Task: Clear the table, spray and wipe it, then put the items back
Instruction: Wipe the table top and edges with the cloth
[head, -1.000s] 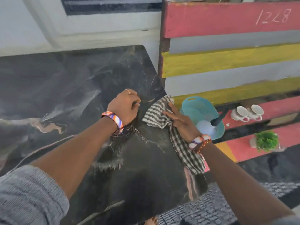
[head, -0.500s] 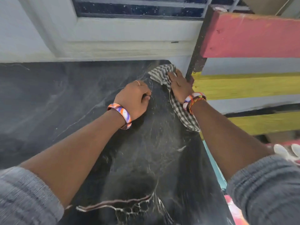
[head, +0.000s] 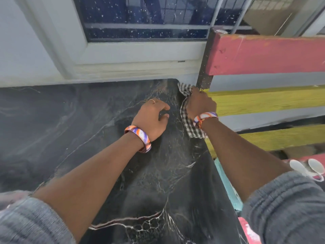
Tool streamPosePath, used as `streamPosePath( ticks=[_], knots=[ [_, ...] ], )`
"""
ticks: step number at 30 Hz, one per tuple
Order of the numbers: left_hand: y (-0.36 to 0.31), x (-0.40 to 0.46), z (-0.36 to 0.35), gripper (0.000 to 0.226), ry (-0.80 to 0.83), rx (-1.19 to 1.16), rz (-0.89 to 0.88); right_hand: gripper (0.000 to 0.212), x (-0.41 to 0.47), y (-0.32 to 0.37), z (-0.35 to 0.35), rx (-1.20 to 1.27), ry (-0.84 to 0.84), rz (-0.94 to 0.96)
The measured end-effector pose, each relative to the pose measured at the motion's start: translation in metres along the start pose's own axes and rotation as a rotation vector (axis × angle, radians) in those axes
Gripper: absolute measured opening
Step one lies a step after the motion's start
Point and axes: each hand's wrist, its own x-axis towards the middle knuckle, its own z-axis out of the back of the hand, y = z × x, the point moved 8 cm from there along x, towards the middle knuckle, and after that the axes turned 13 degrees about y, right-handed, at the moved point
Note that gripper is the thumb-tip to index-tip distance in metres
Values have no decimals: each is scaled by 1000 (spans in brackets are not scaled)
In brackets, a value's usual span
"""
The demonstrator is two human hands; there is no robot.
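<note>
Head view: the wiping step is in hand. The right hand (head: 201, 103) presses the checked cloth (head: 189, 124) onto the far right corner of the dark table (head: 73, 131), fingers curled over its bunched top edge, right beside the painted bench post (head: 204, 74). The left hand (head: 152, 118) rests on the table just left of the cloth, fingers loosely curled, holding nothing. Next, I judge, the cloth must be drawn back nearward or leftward across the unwiped stone, with pressure kept even
</note>
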Motion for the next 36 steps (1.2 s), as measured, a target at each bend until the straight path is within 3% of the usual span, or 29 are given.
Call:
streamPosePath(
  ticks=[4, 7, 11, 17, 24, 25, 29, 33, 36],
  knots=[
    [-12, -14, -7, 43, 80, -308, 143, 44, -47, 1, 40, 71, -147, 129],
    [-39, -27, -13, 50, 165, -529, 152, 45, -86, 12, 62, 282, -123, 320],
    [-83, -55, 2, 9, 121, -626, 32, 56, -146, 25, 77, 391, 3, 510],
    [-100, -103, 3, 42, 39, -785, 58, 67, -213, 13, 92, 537, 67, 552],
    [-133, -153, 23, 11, -68, -784, 32, 84, -272, 6, 109, 575, 33, 602],
    [-135, -157, 24, 14, -38, -744, 46, 86, -277, 7, 112, 592, 36, 610],
    [-126, -174, 10, 70, 104, -811, 193, 96, -295, 13, 113, 583, 97, 616],
    [-141, -196, 2, 69, 222, -937, 174, 108, -302, 15, 109, 579, 193, 579],
    [-148, -206, 3, 94, 253, -764, 194, 108, -304, 5, 109, 692, 200, 478]
  ],
)
